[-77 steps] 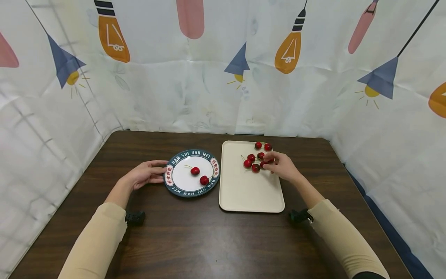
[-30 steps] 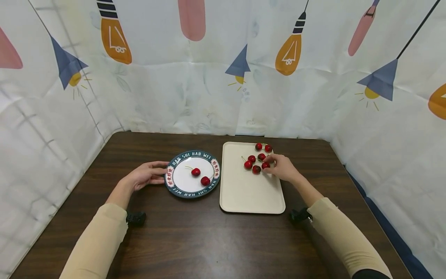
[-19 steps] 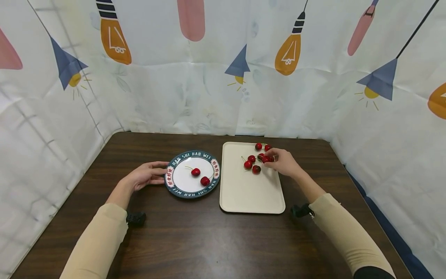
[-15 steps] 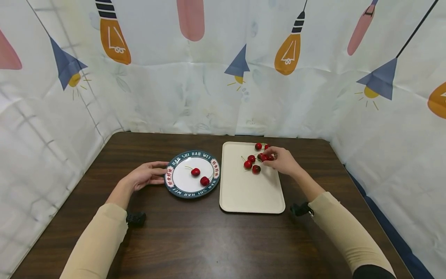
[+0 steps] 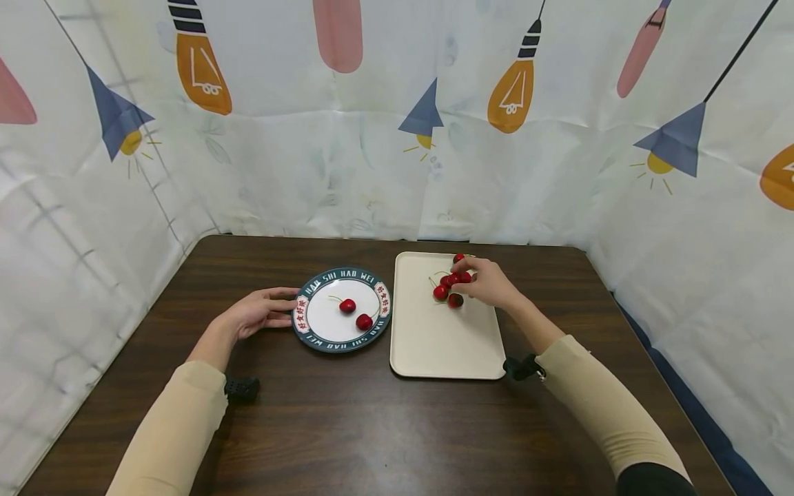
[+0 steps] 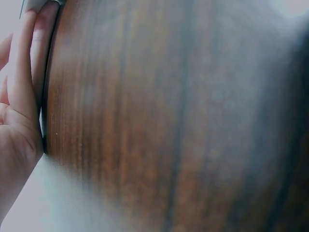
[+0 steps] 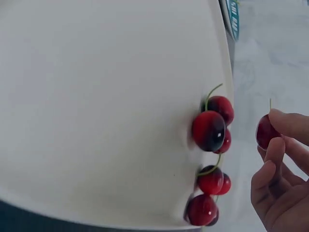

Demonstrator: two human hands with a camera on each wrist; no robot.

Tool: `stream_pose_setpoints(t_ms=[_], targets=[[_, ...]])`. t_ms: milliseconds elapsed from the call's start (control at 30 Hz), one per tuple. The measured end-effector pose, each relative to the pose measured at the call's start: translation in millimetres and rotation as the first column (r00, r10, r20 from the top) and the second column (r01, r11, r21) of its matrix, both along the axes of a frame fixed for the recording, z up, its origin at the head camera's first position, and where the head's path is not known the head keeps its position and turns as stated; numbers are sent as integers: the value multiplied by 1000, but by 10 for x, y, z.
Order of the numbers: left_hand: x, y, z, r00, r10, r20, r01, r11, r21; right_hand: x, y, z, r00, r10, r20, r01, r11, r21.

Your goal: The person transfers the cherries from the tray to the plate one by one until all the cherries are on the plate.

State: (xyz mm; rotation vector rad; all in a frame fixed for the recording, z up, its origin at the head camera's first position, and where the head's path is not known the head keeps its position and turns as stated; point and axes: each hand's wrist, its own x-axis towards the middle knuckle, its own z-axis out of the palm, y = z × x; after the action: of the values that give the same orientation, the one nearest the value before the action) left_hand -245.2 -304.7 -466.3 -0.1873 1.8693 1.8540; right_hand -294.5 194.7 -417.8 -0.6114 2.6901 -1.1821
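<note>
My left hand (image 5: 263, 310) rests against the left rim of a round white plate (image 5: 338, 324) with a dark teal lettered border, its fingers fairly straight. On the plate lie two red cherries, one cherry (image 5: 347, 306) with its stem toward the left and another cherry (image 5: 364, 322) nearer the front. Over a cream tray (image 5: 446, 348), my right hand (image 5: 490, 282) pinches a dark red cherry (image 7: 267, 133) between thumb and fingers, raised above the tray in the right wrist view. Several more cherries (image 7: 208, 130) sit clustered on the tray, partly hidden by that hand in the head view.
Plate and tray stand side by side on a dark brown wooden table (image 5: 347, 427), with a narrow gap between them. A white patterned curtain (image 5: 298, 172) hangs behind the table and along both sides.
My right hand has lifted a cherry from the right of the cluster and shifted left with it across the tray. The left hand and the plate have stayed put.
</note>
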Motion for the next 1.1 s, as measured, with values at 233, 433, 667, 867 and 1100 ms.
stream_pose_setpoints(t_ms=[233,433,667,867,1100], targets=[[-39,-13,-28,1000,4,0,-4,1000,0,-17,-169,19,1000,18,-4,-18,1000,0],[-50,-29,-22,1000,-5,-7,5,1000,-7,-13,-339,34,999,49,6,-49,999,-7],[-51,-21,-39,1000,-11,-3,11,1000,-12,-3,-533,44,995,93,23,-92,995,-22],[-47,-34,-39,1000,-11,-9,11,1000,-15,-27,-693,9,991,127,-42,-126,992,21],[-41,-36,-24,1000,-6,5,6,1000,-15,4,-867,-10,985,171,0,-171,985,11]])
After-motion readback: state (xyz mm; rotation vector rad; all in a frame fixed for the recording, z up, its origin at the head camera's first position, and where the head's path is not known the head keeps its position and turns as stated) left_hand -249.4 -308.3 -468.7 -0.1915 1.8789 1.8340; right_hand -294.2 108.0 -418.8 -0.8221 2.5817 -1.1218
